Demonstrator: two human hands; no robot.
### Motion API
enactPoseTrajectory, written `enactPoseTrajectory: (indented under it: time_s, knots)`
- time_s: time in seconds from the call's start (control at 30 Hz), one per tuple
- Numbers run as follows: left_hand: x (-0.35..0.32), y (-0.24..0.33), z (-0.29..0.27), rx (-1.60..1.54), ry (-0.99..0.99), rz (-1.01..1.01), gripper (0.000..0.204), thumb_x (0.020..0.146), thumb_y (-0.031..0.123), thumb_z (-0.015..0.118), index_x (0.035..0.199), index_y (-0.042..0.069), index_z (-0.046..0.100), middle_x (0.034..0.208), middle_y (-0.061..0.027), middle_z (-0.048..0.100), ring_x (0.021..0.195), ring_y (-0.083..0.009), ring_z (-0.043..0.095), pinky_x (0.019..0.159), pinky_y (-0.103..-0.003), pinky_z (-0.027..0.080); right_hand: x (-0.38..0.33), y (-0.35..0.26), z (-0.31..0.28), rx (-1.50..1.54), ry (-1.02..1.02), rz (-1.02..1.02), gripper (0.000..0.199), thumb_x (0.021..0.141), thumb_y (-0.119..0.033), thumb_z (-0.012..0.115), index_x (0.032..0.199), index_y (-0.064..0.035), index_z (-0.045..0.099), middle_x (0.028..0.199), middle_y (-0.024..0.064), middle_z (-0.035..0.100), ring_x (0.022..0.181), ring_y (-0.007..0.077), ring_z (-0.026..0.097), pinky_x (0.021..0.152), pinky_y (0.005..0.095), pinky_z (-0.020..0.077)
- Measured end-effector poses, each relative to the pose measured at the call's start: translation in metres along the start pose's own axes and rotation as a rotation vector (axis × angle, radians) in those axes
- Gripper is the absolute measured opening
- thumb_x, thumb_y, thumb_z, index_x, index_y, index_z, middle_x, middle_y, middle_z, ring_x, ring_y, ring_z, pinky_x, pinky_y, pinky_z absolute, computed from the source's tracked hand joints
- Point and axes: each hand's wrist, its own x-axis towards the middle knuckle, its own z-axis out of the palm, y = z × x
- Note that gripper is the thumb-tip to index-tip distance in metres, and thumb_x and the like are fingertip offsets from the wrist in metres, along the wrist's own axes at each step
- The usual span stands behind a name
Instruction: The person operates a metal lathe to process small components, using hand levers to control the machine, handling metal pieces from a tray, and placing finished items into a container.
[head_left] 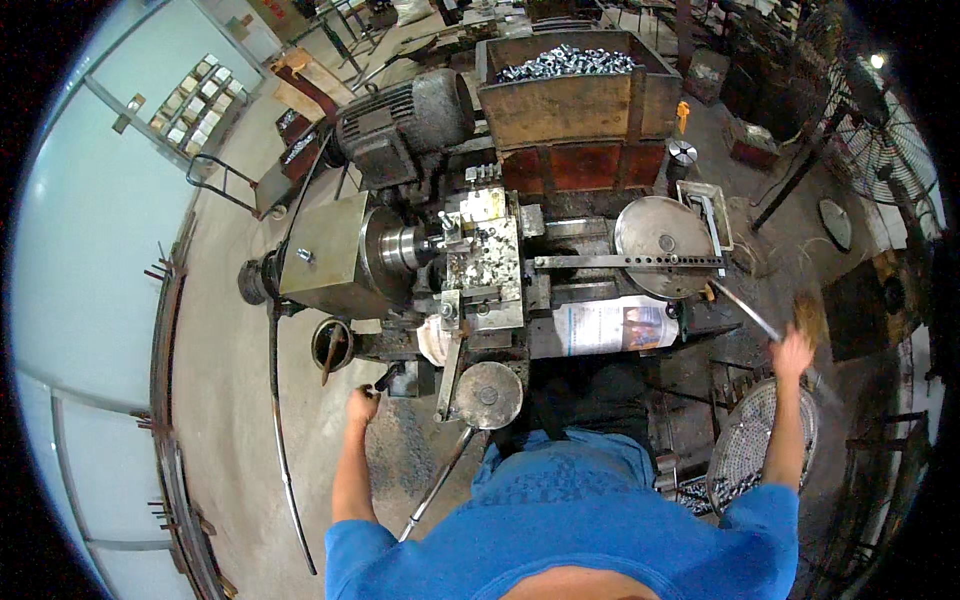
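My right hand (pixel 793 352) is wrapped round the outer end of a bare metal lever (pixel 745 308). That lever slopes down to the right from a round steel disc (pixel 645 235) on the lathe. Off to the left, my left hand (pixel 362 403) is closed at a small dark piece beside the lathe's front, too small to name. Between the hands stands the lathe: a chuck (pixel 400 247), a carriage with a tool post (pixel 450 228) strewn with metal chips, and a perforated flat bar (pixel 590 262) lying across the disc. A smaller disc (pixel 488 395) with a long rod is nearest my body.
Behind the lathe, a large bin (pixel 580 105) holds many small shiny metal parts. A motor (pixel 400 115) sits at its left. A dark pot (pixel 332 343) with a stick stands left of the lathe, a perforated basket (pixel 765 440) near my right arm, a fan (pixel 875 150) far right.
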Motion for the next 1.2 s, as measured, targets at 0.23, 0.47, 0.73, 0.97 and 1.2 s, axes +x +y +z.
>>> enactPoseTrajectory:
  time_s: [0.23, 0.47, 0.73, 0.97, 1.2]
  knots:
    - [0.005, 0.063, 0.009, 0.457, 0.084, 0.199, 0.043, 0.078, 0.044, 0.056, 0.098, 0.006, 0.062, 0.086, -0.0182, 0.063, 0.081, -0.0349, 0.061, 0.068, -0.043, 0.048, 0.066, -0.072, -0.088, 0.034, 0.012, 0.092, 0.067, 0.061, -0.026, 0.065, 0.124, -0.0133, 0.044, 0.122, 0.0122, 0.047, 0.110, 0.0288, 0.046, 0.091, 0.0445, 0.0362]
    - [0.024, 0.001, 0.117, 0.405, 0.465, 0.165, 0.038, 0.078, 0.039, 0.056, 0.077, 0.001, 0.059, 0.071, -0.0179, 0.061, 0.067, -0.0371, 0.059, 0.061, -0.044, 0.048, 0.001, -0.099, -0.099, 0.401, 0.061, 0.032, 0.055, 0.058, -0.023, 0.061, 0.110, -0.0073, 0.056, 0.110, 0.0142, 0.055, 0.103, 0.0321, 0.049, 0.089, 0.0432, 0.0369]
    - [-0.005, 0.037, 0.046, 0.336, 0.121, 0.157, 0.045, 0.078, 0.048, 0.054, 0.089, 0.005, 0.060, 0.081, -0.0182, 0.063, 0.079, -0.0350, 0.061, 0.067, -0.045, 0.048, 0.020, -0.185, -0.190, 0.800, 0.344, -0.395, 0.045, 0.053, -0.017, 0.064, 0.095, -0.0012, 0.061, 0.097, 0.0152, 0.059, 0.093, 0.0341, 0.052, 0.081, 0.0407, 0.0410]
    - [-0.028, 0.027, -0.037, 0.128, 0.145, 0.114, 0.043, 0.076, 0.042, 0.060, 0.101, 0.007, 0.060, 0.080, -0.0157, 0.063, 0.076, -0.0347, 0.060, 0.067, -0.042, 0.048, 0.006, -0.370, -0.316, 1.053, 0.297, -1.038, 0.042, 0.053, -0.021, 0.062, 0.090, -0.0027, 0.061, 0.096, 0.0133, 0.059, 0.095, 0.0307, 0.050, 0.087, 0.0400, 0.0389]
    - [-0.134, 0.010, -0.215, 0.068, 0.807, -0.012, 0.030, 0.083, 0.029, 0.053, 0.107, 0.011, 0.058, 0.084, -0.0133, 0.064, 0.077, -0.0302, 0.062, 0.067, -0.039, 0.048, -0.025, -0.512, -0.349, 0.790, 0.463, -1.370, 0.026, 0.045, -0.020, 0.064, 0.065, -0.0037, 0.064, 0.083, 0.0138, 0.059, 0.092, 0.0310, 0.051, 0.096, 0.0439, 0.0331]
